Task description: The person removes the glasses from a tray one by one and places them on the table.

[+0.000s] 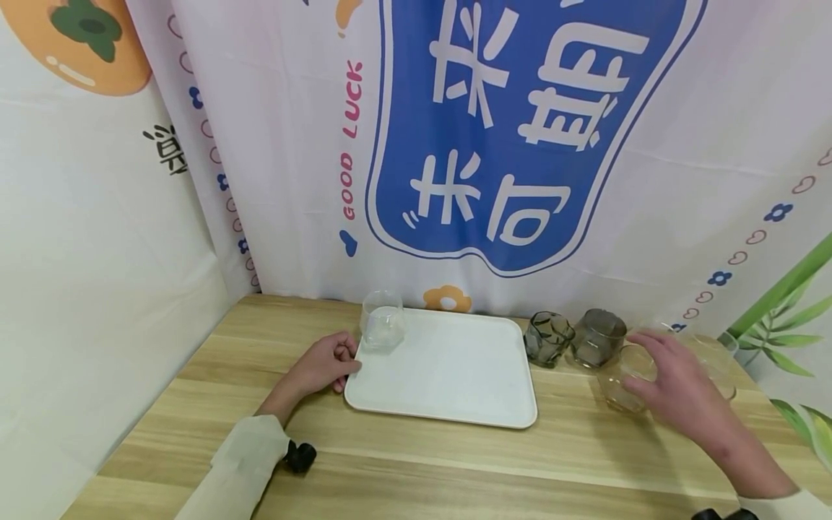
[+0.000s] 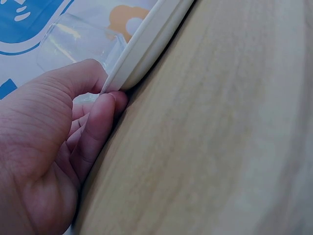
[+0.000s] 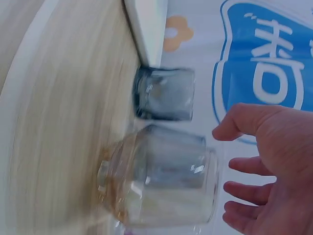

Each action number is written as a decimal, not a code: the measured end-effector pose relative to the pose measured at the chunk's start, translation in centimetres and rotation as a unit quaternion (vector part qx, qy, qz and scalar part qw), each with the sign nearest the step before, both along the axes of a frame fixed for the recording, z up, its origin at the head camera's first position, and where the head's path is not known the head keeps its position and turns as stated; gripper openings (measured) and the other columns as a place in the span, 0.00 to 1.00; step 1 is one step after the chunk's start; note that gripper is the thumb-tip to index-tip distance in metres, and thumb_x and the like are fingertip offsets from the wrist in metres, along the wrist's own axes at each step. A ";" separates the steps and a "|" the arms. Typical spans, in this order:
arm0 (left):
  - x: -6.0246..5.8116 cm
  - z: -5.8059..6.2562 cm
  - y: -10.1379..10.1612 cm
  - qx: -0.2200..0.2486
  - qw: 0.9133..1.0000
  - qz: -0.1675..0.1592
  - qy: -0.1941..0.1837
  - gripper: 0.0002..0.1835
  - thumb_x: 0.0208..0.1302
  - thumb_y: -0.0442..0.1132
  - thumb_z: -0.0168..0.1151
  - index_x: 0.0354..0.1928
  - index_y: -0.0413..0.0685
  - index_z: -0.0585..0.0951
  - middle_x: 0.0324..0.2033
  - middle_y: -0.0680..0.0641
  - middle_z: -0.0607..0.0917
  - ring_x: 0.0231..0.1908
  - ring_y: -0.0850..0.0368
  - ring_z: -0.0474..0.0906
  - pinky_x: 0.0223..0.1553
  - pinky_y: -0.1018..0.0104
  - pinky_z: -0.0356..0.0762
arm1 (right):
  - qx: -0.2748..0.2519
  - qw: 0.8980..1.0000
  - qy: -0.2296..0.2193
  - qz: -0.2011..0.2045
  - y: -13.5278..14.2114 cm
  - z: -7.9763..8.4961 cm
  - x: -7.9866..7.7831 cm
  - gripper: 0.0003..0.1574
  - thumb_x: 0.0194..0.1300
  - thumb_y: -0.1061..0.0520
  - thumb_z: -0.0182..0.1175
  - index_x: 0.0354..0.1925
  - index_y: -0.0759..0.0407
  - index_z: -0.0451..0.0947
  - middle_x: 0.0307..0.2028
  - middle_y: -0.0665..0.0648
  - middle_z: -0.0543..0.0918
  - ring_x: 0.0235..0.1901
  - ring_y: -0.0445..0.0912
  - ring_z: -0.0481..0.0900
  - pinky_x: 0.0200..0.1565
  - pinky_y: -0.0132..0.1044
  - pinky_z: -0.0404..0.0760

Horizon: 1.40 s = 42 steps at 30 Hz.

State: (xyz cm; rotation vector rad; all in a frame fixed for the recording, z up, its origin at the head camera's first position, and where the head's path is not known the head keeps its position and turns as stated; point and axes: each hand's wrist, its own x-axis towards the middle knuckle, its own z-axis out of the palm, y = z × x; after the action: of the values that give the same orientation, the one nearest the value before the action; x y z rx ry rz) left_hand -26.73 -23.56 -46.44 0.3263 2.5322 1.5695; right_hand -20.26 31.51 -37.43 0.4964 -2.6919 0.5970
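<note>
At its left edge, the white tray [image 1: 448, 375] is pinched by my left hand [image 1: 323, 365]; the left wrist view shows the thumb and fingers at the rim. A clear glass [image 1: 382, 328] stands on the tray's back left corner. My right hand [image 1: 682, 386] hovers by a pale amber-tinted glass [image 1: 617, 393] to the right of the tray. In the right wrist view its fingers are spread and slightly bent near that glass's mouth, with a gap between. Two smoky grey glasses, one patterned [image 1: 549, 347] and one plainer [image 1: 594, 343], stand between the tray and the amber glass.
Another clear glass [image 1: 724, 365] stands at the far right, partly behind my right hand. The wooden table [image 1: 416, 473] meets a printed cloth [image 1: 292, 180] along its back edge. A second cloth surface rises on the left.
</note>
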 end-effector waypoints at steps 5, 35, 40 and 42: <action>0.1 0.0 -0.1 0.000 1.000 0.000 0.000 0.09 0.67 0.29 0.66 0.43 0.36 0.75 0.24 0.45 0.78 0.18 0.55 0.76 0.19 0.66 0.79 | -0.014 0.999 0.021 0.020 -1.8 0.6 0.2 0.39 0.54 0.65 0.74 0.63 0.71 0.73 0.63 0.78 0.70 0.59 0.76 0.67 0.53 0.77 0.67; 0.1 -0.1 0.1 0.007 1.000 0.001 -0.002 0.09 0.67 0.30 0.66 0.43 0.37 0.75 0.23 0.45 0.77 0.18 0.55 0.77 0.18 0.66 0.79 | -0.127 0.977 -0.063 0.160 -18.0 -2.8 -2.9 0.29 0.66 0.55 0.72 0.62 0.60 0.77 0.58 0.58 0.79 0.54 0.54 0.79 0.49 0.55 0.84; 0.1 -0.2 0.0 0.003 1.000 0.002 -0.005 0.10 0.67 0.31 0.67 0.43 0.37 0.75 0.23 0.46 0.77 0.18 0.55 0.77 0.19 0.66 0.79 | -0.147 0.972 -0.077 0.169 -21.0 -2.8 -3.4 0.29 0.66 0.54 0.72 0.62 0.59 0.77 0.58 0.57 0.79 0.53 0.53 0.79 0.50 0.53 0.84; 0.1 -0.1 0.0 0.002 1.000 0.002 0.000 0.10 0.67 0.31 0.67 0.43 0.37 0.75 0.23 0.45 0.77 0.18 0.55 0.77 0.19 0.66 0.79 | -0.153 0.970 -0.087 0.170 -22.2 -2.7 -3.7 0.29 0.66 0.53 0.72 0.62 0.58 0.77 0.58 0.57 0.79 0.54 0.54 0.79 0.50 0.51 0.84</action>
State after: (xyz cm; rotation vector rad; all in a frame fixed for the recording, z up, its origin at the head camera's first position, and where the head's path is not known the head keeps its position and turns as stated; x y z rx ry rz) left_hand -26.60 -23.55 -46.54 0.3210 2.5307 1.5774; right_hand -23.94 9.30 -40.15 0.8597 -2.6160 1.1799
